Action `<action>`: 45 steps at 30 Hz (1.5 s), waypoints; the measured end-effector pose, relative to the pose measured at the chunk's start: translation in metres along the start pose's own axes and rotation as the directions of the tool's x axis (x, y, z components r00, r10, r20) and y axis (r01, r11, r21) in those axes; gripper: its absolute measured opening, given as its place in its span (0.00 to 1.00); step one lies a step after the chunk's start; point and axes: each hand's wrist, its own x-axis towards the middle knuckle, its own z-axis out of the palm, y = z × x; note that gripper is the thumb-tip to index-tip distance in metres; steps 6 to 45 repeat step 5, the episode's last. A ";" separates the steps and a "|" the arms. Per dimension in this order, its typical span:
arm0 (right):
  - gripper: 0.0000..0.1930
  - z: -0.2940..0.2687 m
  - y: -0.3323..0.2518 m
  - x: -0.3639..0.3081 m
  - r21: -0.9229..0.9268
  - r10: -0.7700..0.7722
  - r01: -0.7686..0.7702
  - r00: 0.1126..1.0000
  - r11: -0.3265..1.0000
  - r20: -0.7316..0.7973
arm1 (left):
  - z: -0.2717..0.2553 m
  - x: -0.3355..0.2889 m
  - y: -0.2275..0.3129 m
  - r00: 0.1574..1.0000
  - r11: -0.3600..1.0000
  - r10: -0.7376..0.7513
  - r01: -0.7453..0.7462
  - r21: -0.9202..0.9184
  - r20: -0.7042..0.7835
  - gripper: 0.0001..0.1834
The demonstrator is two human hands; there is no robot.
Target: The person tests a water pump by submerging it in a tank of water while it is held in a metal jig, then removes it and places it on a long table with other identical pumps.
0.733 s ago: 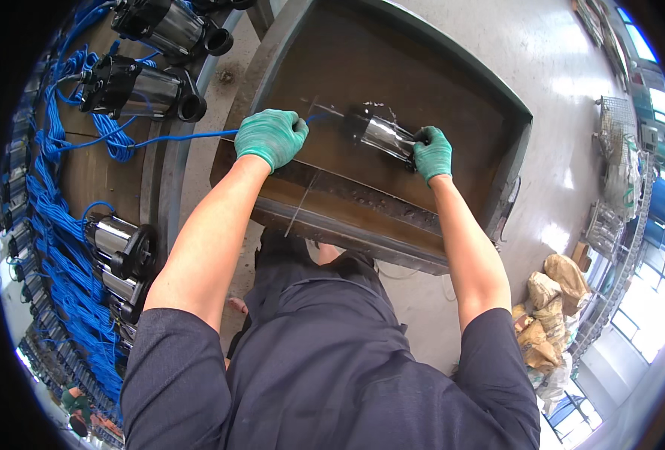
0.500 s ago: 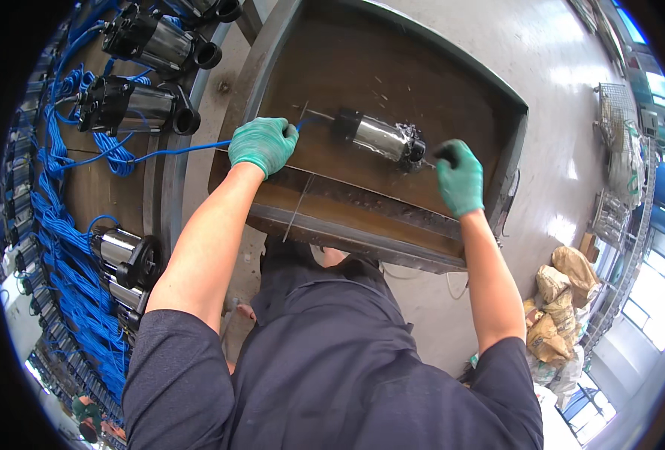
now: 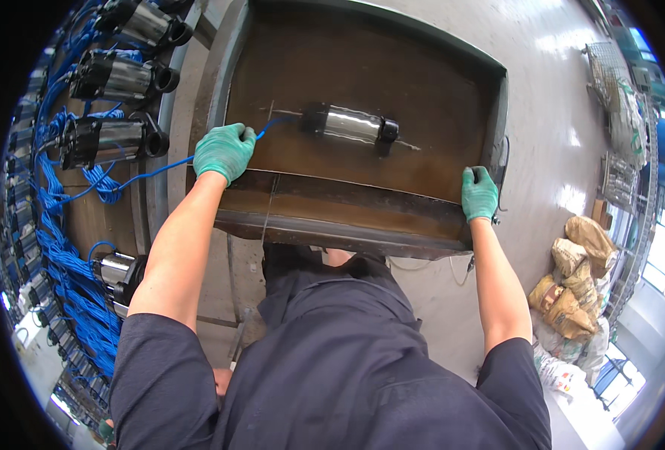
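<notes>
A silver pump with black ends (image 3: 351, 124) lies in a shallow metal tank (image 3: 224, 90) of brownish water. A thin pale rod or wire shows beyond each end of it. From its left end a blue cable (image 3: 271, 125) runs to my left hand (image 3: 226, 154), green-gloved and closed round it above the tank's left front corner. The cable continues left past the tank. My right hand (image 3: 480, 193), in a green glove too, is over the tank's right wall with its fingers curled. Whether they grip the rim is hidden. The hand is apart from the pump.
On a bench to the left stand several similar pumps (image 3: 111, 142) with piles of coiled blue cable (image 3: 77, 270). Brown sacks (image 3: 576, 277) are heaped on the floor to the right, near wire baskets (image 3: 619, 180). A divider bar (image 3: 362, 185) crosses the tank's near side.
My right hand has moved right, away from the pump to the tank's right wall. The splashing round the pump has settled. My left hand keeps hold of the cable. The whole view has shifted.
</notes>
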 end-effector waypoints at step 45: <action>0.20 -0.001 0.000 0.003 -0.148 0.071 -0.064 0.996 0.987 0.047 | 0.002 0.002 0.005 1.000 0.999 -0.016 0.017 0.039 -0.018 0.21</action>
